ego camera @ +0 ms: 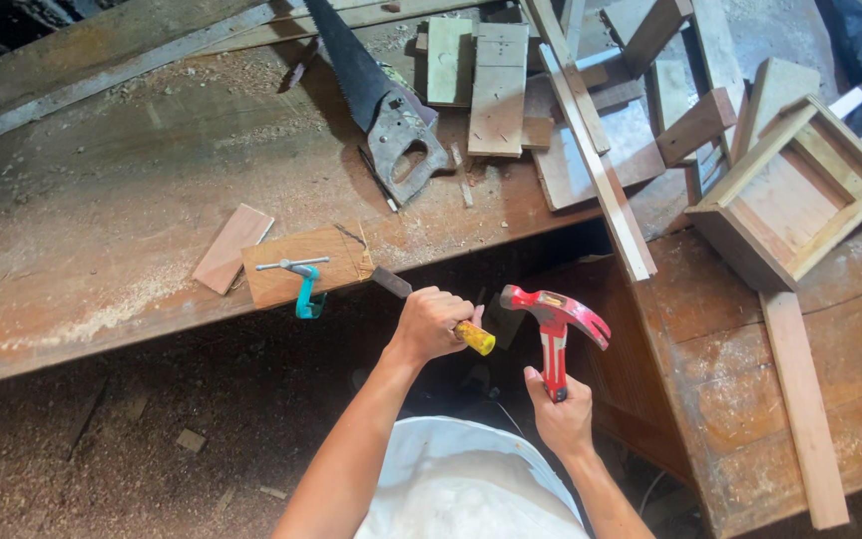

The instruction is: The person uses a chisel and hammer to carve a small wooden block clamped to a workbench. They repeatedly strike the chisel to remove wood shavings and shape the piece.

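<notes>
My left hand (432,321) grips a chisel (391,282) with a yellow handle end, its flat blade pointing toward the edge of a small wooden block (296,262). A teal clamp (303,289) pins that block to the front edge of the workbench (102,210). My right hand (558,411) holds a red claw hammer (554,319) upright by its handle, the head just right of the chisel's yellow butt and a little apart from it.
A hand saw (376,95) lies on the bench beyond the block. A thin wood piece (232,248) sits left of the block. Wood offcuts (496,85), long slats (596,165) and an open wooden box frame (795,195) crowd the right side. Sawdust covers the floor below.
</notes>
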